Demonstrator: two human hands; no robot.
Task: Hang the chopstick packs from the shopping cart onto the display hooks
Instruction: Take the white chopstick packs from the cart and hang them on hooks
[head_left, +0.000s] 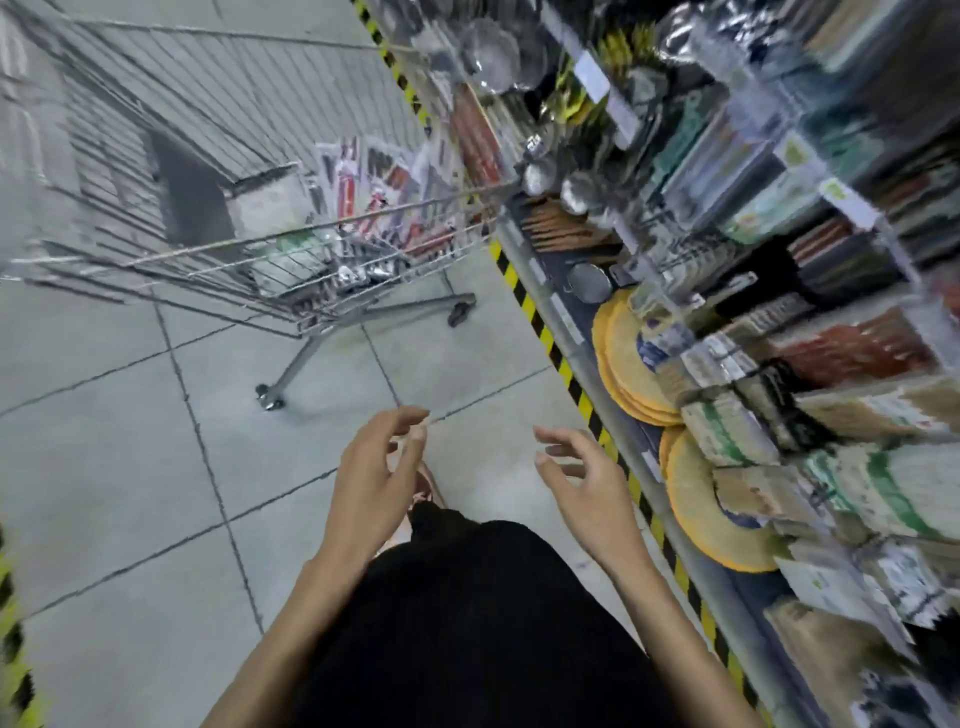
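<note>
A wire shopping cart stands on the tiled floor ahead and to the left. Several red-and-white chopstick packs lie in its far right end, close to the shelving. Both my hands hover low over the floor, well short of the cart, and hold nothing. My left hand has loosely curled fingers. My right hand has its fingers spread and relaxed. The display rack with hanging goods runs along the right; its hooks are too blurred to make out.
Round yellow mats and packed goods fill the lower shelf at the right. Black-and-yellow tape marks the shelf's base. Metal ladles hang near the cart. Grey floor tiles lie between me and the cart. The picture is motion-blurred.
</note>
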